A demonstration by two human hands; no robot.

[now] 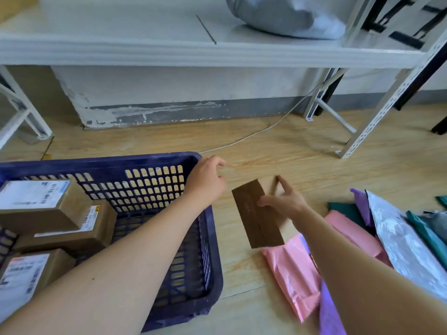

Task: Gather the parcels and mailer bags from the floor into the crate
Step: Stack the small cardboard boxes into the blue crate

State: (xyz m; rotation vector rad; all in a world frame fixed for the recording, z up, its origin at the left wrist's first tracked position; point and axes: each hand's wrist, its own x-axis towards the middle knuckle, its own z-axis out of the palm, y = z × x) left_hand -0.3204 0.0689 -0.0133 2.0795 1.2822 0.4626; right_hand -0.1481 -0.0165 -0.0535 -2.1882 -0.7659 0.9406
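Both forearms reach in from the bottom edge, the left one passing over the blue crate [96, 163]. On the right, the right hand [283, 201] pinches a flat brown parcel [254, 218] by one long edge. The thumb is pressed on the upper face and the fingers are behind it, with one or two stretched out past the edge. The parcel hangs tilted above the wooden floor [290, 151], just right of the crate and partly over a pink mailer bag [292, 274].

The left hand [206, 180] hovers at the crate's far right corner, fingers loosely curled round nothing. Whether it touches the rim cannot be told.

The parcel looks like slim, stiff cardboard and is probably light, since a pinch on one side is enough to carry it. Its dull surface should not slip, though a grip nearer the middle would stop it swinging. Inside the crate, three labelled boxes [36, 209] fill the left part, and the right part near the mesh wall looks free for it.

The remaining mailer bags [399, 243] — pink, purple, teal, silver — lie overlapping on the floor to the right. They look soft, thin and slick and will likely sag when raised. The safer hold is a bunched edge, or a flat hand slid underneath. The glossy silver one seems the likeliest to slide out.
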